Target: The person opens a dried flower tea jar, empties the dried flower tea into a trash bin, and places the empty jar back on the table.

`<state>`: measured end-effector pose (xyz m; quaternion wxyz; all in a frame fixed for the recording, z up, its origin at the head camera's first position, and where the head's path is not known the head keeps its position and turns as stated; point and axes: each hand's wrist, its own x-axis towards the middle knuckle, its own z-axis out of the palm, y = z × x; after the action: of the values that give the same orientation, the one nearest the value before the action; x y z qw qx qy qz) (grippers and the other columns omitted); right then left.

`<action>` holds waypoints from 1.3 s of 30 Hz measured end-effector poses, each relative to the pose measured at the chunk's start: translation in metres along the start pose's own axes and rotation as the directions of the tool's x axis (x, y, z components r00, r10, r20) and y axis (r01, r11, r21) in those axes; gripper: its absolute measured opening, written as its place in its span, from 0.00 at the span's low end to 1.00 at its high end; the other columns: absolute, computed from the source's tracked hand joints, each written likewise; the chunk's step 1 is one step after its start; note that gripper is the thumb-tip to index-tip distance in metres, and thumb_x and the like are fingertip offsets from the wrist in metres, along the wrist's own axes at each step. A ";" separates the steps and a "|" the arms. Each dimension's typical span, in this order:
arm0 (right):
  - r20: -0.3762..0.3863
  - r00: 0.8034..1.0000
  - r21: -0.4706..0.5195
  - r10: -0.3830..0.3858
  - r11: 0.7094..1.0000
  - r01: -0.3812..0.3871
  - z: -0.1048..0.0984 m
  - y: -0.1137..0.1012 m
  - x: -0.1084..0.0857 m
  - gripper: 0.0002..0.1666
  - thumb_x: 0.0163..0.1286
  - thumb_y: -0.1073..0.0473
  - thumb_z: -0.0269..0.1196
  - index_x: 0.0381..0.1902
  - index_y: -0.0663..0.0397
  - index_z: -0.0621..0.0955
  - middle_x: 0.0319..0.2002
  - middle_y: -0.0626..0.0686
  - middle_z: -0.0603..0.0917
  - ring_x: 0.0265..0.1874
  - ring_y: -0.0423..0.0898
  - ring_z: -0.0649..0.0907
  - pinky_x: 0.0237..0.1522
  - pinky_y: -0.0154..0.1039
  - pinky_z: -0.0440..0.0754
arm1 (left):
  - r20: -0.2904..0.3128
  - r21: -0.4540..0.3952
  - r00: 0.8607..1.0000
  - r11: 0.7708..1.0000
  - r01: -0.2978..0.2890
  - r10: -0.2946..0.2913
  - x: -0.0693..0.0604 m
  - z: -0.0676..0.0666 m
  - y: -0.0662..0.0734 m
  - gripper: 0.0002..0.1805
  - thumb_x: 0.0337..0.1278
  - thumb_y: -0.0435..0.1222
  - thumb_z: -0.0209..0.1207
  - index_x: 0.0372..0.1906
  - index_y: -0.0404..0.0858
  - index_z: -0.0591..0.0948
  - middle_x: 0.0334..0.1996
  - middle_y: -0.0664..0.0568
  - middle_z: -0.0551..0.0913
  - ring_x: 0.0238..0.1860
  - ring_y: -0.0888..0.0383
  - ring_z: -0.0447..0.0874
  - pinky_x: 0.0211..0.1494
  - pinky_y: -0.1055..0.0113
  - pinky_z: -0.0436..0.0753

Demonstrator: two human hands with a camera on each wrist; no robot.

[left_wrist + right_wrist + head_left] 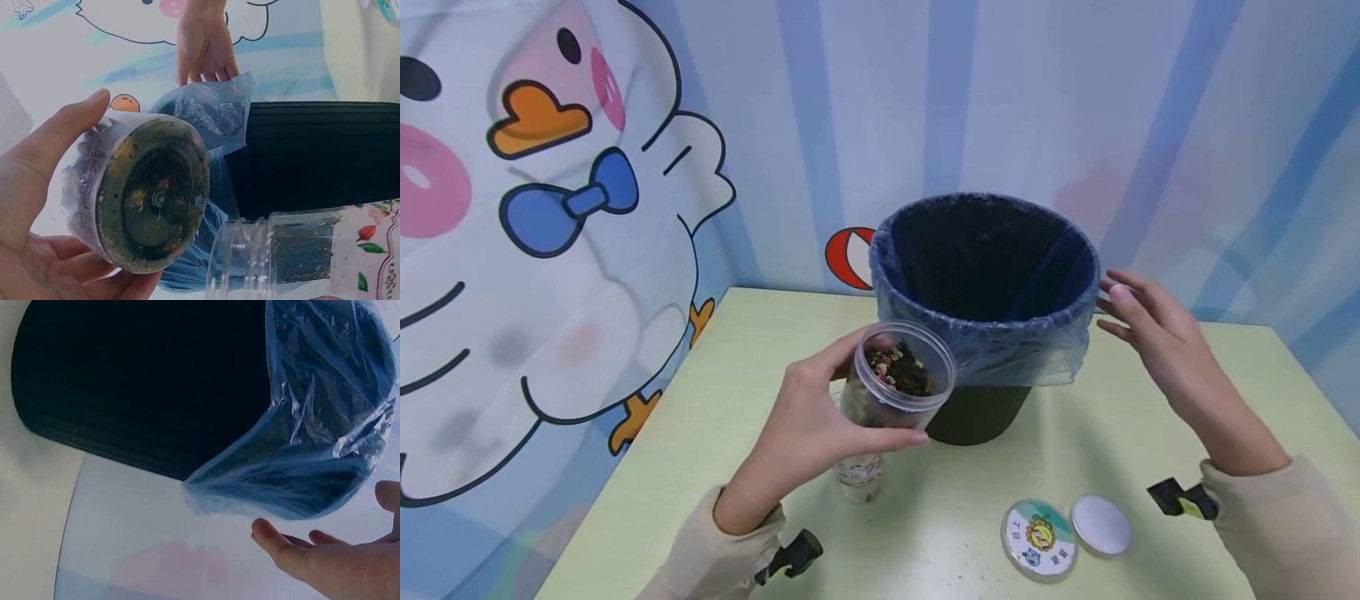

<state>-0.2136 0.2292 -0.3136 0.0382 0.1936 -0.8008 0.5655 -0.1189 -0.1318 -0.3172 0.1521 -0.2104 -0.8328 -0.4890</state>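
Note:
My left hand [812, 421] grips a clear plastic jar [897, 404] around its side, fingers behind and thumb in front. The uncovered jar holds dark dried leaves and petals [901, 368], and it is held above the table near the front of the bin. In the left wrist view the jar's round base [156, 200] faces the camera. Beside the bin's right rim is my right hand [1172, 350], fingers extended and holding nothing. The dark bin [981, 417] has a translucent blue bag [1022, 350] folded over its rim.
A second clear jar [860, 477] with a floral label stands below the held one, partly hidden by my left hand. A printed round lid [1040, 540] and a plain white disc [1101, 525] lie at the front. Dark crumbs dot the pale table [760, 350]. A cartoon-printed backdrop [880, 100] hangs behind.

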 end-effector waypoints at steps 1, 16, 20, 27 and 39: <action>-0.005 1.000 0.018 0.014 1.000 -0.014 0.001 -0.002 0.004 0.36 0.82 0.49 0.45 0.78 0.61 0.52 0.75 0.68 0.54 0.72 0.56 0.65 0.56 0.25 0.73 | -0.001 -0.001 1.000 1.000 0.000 0.000 0.001 0.000 0.000 0.50 0.28 0.49 0.83 0.66 0.52 0.75 0.54 0.65 0.82 0.54 0.66 0.78 0.53 0.60 0.81; -0.082 0.988 0.095 0.130 0.988 -0.123 0.023 -0.024 0.045 0.38 0.82 0.45 0.40 0.80 0.56 0.48 0.79 0.59 0.45 0.77 0.54 0.46 0.74 0.56 0.45 | -0.049 0.030 0.999 0.999 0.024 -0.023 0.012 -0.011 -0.001 0.52 0.28 0.49 0.83 0.69 0.50 0.74 0.55 0.62 0.82 0.54 0.63 0.79 0.53 0.58 0.81; -0.103 0.984 0.131 0.142 0.983 -0.128 0.026 -0.024 0.051 0.35 0.83 0.48 0.37 0.80 0.58 0.46 0.80 0.57 0.42 0.77 0.51 0.43 0.75 0.46 0.42 | -0.065 0.029 0.998 0.999 0.025 -0.023 0.015 -0.013 -0.002 0.50 0.28 0.49 0.83 0.66 0.50 0.75 0.55 0.62 0.82 0.54 0.63 0.79 0.54 0.57 0.80; -0.198 0.963 0.345 0.184 0.933 -0.108 0.037 -0.022 0.052 0.33 0.83 0.53 0.37 0.80 0.55 0.50 0.80 0.52 0.41 0.77 0.45 0.41 0.75 0.39 0.40 | -0.103 0.040 0.995 0.999 0.005 0.000 0.023 -0.023 0.000 0.48 0.29 0.48 0.83 0.65 0.49 0.76 0.54 0.62 0.81 0.55 0.63 0.77 0.55 0.55 0.79; -0.249 0.956 0.381 0.154 0.923 -0.050 0.041 -0.016 0.051 0.32 0.82 0.54 0.37 0.79 0.55 0.54 0.80 0.51 0.45 0.77 0.43 0.43 0.75 0.39 0.41 | -0.149 0.106 0.988 0.993 0.061 -0.045 0.031 -0.036 -0.001 0.55 0.29 0.48 0.83 0.71 0.45 0.71 0.58 0.58 0.80 0.55 0.58 0.79 0.55 0.56 0.79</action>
<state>-0.2488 0.1729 -0.2999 0.0815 0.0748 -0.6756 0.7289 -0.1450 -0.1576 -0.2865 0.2110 -0.1429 -0.8503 -0.4605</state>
